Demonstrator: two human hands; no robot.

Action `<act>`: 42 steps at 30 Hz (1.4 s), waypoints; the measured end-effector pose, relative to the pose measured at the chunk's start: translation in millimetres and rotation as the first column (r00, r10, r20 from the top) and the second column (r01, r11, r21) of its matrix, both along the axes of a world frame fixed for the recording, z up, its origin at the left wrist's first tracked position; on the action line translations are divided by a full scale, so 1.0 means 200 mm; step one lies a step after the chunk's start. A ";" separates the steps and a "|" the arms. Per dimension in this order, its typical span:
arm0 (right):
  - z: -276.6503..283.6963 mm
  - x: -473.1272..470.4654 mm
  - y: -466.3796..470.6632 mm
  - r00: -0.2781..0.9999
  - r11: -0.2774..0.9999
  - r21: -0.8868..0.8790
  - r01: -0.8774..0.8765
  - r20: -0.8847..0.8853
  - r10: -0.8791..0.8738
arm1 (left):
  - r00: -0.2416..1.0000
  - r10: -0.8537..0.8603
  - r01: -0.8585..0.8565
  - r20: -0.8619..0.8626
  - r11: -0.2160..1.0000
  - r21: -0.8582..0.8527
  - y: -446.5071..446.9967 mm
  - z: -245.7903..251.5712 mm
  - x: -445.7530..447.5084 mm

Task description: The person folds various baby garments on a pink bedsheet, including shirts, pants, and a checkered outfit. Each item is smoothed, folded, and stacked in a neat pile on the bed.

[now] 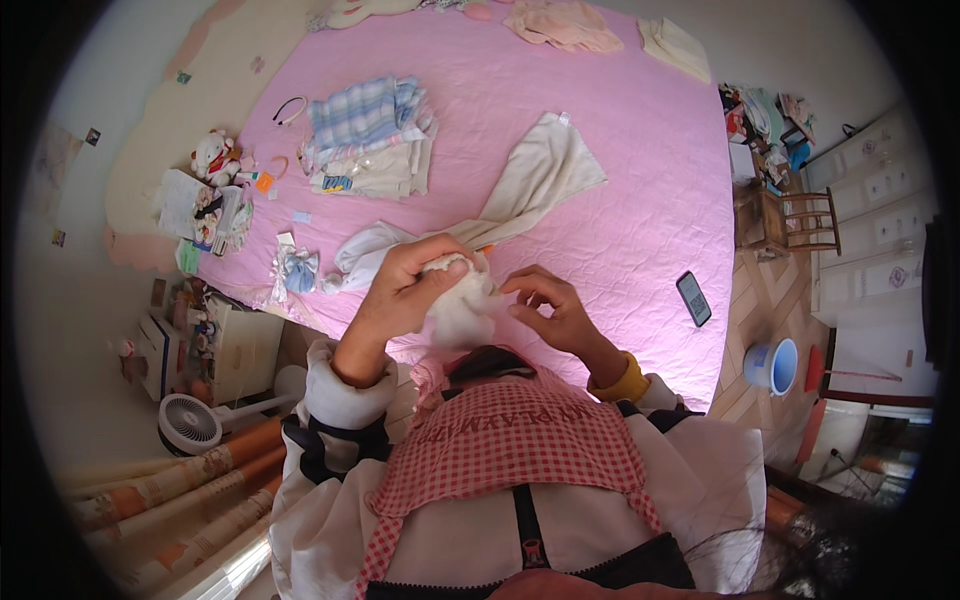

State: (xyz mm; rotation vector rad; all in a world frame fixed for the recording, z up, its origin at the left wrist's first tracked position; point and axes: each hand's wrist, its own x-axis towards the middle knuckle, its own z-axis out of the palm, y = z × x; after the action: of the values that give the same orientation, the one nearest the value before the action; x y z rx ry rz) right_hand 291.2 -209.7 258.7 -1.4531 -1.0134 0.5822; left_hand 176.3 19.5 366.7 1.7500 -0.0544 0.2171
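Bunched white cloth (459,304) is gripped in my left hand (409,289), in front of my red checked apron (517,442). Close to the right side of that cloth is my right hand (551,307), its fingers curled; whether it pinches a bit of the cloth cannot be made out. Beyond my hands a cream garment (540,172) stretches over the pink bedspread (637,225), and a white cloth (367,251) lies to the left. Folded plaid fabric (360,112) rests above a folded white garment (375,172).
A phone (694,298) lies near the bed's right edge. On the floor stand a blue bucket (771,367) and a wooden chair (810,221). Hair bows (296,270), a plush toy (216,157) and a white fan (190,424) are at the left.
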 end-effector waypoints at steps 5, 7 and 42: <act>-0.11 -0.13 0.10 0.961 0.948 -0.204 -0.243 0.085 0.265 | 0.992 -0.055 0.057 0.115 0.998 -0.014 0.01 0.12 -0.08; -0.14 -0.19 0.13 0.922 0.909 -0.322 -0.264 0.193 0.336 | 0.991 -0.020 0.031 0.130 0.996 -0.080 0.01 0.15 -0.11; 0.28 -0.15 -0.21 0.657 0.734 -0.679 0.006 0.556 0.509 | 0.939 0.309 -0.343 0.150 0.866 0.364 0.46 0.07 -0.33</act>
State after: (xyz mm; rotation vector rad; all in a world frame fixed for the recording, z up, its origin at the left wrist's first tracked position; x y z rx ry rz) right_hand 260.5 -252.2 314.6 -2.2606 -1.8116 0.6071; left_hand 111.1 111.8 381.2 2.1393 0.1492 0.5637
